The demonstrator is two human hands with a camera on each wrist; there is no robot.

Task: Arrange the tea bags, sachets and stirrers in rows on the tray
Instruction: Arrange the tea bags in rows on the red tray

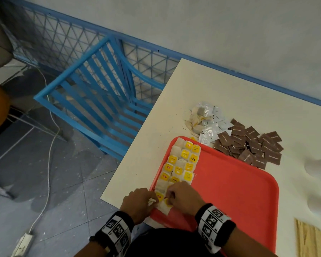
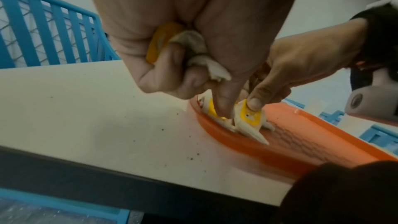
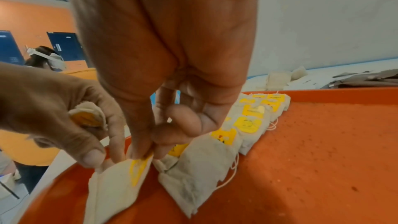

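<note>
A red tray [image 1: 230,186] lies on the cream table. Tea bags with yellow tags [image 1: 182,164] lie in rows along its left edge. At the near end of those rows both hands meet over one loose tea bag [image 3: 116,181]. My right hand [image 3: 148,151] pinches that bag's yellow tag between thumb and fingertips. My left hand [image 2: 193,83] grips spare tea bags [image 2: 187,47] bunched in its palm, and one of its fingers reaches down to the bag on the tray. Both the left hand [image 1: 146,199] and the right hand [image 1: 172,195] show from above in the head view.
Beyond the tray lie a heap of brown sachets [image 1: 248,145], white sachets [image 1: 211,127] and loose tea bags [image 1: 195,119]. Wooden stirrers [image 1: 311,242] lie at the near right. A blue chair [image 1: 93,101] stands left of the table. Most of the tray's floor is bare.
</note>
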